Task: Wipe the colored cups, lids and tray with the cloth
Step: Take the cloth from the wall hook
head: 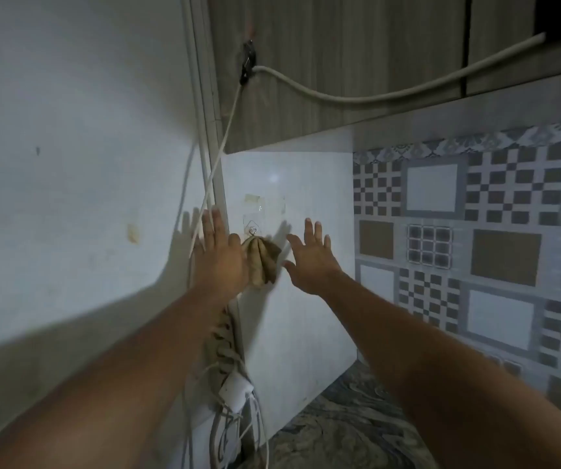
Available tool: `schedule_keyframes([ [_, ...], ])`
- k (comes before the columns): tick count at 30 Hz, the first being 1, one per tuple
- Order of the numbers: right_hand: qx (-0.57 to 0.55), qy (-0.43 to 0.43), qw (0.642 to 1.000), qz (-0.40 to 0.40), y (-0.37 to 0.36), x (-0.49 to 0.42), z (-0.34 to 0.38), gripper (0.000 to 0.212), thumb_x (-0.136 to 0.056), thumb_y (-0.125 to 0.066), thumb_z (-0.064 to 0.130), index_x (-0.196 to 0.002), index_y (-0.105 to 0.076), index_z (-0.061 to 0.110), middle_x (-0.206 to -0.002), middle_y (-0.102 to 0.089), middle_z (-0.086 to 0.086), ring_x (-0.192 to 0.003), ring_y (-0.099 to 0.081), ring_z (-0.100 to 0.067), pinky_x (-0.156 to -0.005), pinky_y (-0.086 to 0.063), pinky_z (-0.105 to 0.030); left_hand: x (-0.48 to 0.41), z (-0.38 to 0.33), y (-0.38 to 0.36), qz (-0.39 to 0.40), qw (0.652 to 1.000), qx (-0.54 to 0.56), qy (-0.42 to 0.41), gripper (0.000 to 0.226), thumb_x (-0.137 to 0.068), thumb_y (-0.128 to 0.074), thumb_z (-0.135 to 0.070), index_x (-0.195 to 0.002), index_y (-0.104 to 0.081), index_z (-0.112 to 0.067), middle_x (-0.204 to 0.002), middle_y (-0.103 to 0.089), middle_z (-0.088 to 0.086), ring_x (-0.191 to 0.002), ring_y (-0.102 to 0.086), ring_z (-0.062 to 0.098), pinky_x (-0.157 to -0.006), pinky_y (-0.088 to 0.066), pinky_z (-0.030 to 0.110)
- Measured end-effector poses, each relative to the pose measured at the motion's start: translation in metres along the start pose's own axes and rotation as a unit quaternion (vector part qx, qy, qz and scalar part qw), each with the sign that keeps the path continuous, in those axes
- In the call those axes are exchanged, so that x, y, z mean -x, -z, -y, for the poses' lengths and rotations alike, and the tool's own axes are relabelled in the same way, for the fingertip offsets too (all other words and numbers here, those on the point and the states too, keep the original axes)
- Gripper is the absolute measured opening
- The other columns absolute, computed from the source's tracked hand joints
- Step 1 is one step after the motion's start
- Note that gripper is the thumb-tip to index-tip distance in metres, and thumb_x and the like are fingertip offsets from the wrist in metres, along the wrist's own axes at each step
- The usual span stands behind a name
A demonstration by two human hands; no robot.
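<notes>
Tan crumpled cloth on clear plastic wall hook. Spread, empty: left hand, right hand. Risk: hard tug detaches hook.

Plain white wall fills frame left; grey-brown patterned tiles at right. Wood-grain cabinet upper right, white hose slung across it. Marbled countertop bottom centre.
</notes>
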State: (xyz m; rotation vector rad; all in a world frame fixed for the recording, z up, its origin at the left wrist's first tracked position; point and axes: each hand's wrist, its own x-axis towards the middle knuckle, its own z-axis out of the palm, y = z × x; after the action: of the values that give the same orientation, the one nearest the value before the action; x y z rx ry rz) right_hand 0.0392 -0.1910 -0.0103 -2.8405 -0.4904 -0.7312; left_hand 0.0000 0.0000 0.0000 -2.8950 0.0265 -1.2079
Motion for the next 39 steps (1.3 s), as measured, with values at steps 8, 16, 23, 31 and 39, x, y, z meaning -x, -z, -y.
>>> schedule_keyframes([
  [8, -0.117, -0.039, 0.992, 0.021, -0.029, -0.053, 0.011, 0.044, -0.106, -0.040, 0.028, -0.147, -0.041, 0.011, -0.167, 0.004, -0.022, -0.154, 0.008, -0.041, -0.124, -0.005, -0.059, -0.023, 0.011, -0.029, -0.004, 0.995, -0.096, 0.030, 0.011, -0.090, -0.060, -0.030, -0.092, -0.063, -0.020, -0.165, 0.009, 0.016, -0.150, 0.011, 0.042, -0.107, -0.010, 0.079],
  [16, -0.200, -0.080, 0.972, -0.091, -0.020, -0.067, 0.008, 0.020, -0.094, -0.046, 0.017, -0.111, -0.056, 0.018, -0.109, -0.063, -0.007, -0.103, -0.062, -0.030, -0.096, -0.049, -0.048, -0.026, 0.021, -0.028, -0.088, 0.996, 0.002, -0.008, 0.017, -0.089, -0.053, -0.022, -0.093, -0.066, -0.012, -0.155, -0.032, 0.013, -0.145, -0.025, 0.039, -0.112, -0.032, 0.059],
  [23, -0.219, -0.025, 0.963, -0.157, 0.031, -0.063, -0.006, 0.016, -0.101, -0.049, 0.018, -0.105, -0.064, 0.013, -0.094, -0.070, -0.008, -0.083, -0.066, -0.025, -0.077, -0.059, -0.041, -0.033, 0.009, -0.005, -0.099, 0.969, 0.219, -0.051, 0.009, -0.077, -0.060, -0.010, -0.084, -0.055, -0.012, -0.088, -0.062, 0.004, -0.083, -0.059, 0.025, -0.071, -0.053, 0.044],
  [31, -0.179, 0.026, 0.979, -0.099, 0.059, -0.027, -0.020, 0.013, -0.100, -0.056, 0.015, -0.101, -0.068, 0.018, -0.093, -0.073, -0.007, -0.073, -0.069, -0.020, -0.068, -0.061, -0.034, -0.026, -0.056, 0.025, 0.167, 0.914, 0.356, 0.103, 0.021, -0.094, -0.054, -0.024, -0.106, -0.058, -0.008, -0.084, -0.057, 0.002, -0.070, -0.057, 0.018, -0.056, -0.040, 0.026],
  [39, -0.126, -0.178, 0.967, 0.129, 0.045, 0.043, -0.067, 0.042, -0.103, -0.053, 0.037, -0.117, -0.066, 0.000, -0.102, -0.078, -0.010, -0.088, -0.075, -0.031, -0.070, -0.059, -0.032, 0.012, -0.086, -0.011, 0.338, 0.754, 0.509, 0.241, 0.033, -0.094, -0.056, -0.038, -0.111, -0.066, -0.012, -0.106, -0.071, 0.013, -0.094, -0.069, 0.032, -0.086, -0.057, 0.043],
])
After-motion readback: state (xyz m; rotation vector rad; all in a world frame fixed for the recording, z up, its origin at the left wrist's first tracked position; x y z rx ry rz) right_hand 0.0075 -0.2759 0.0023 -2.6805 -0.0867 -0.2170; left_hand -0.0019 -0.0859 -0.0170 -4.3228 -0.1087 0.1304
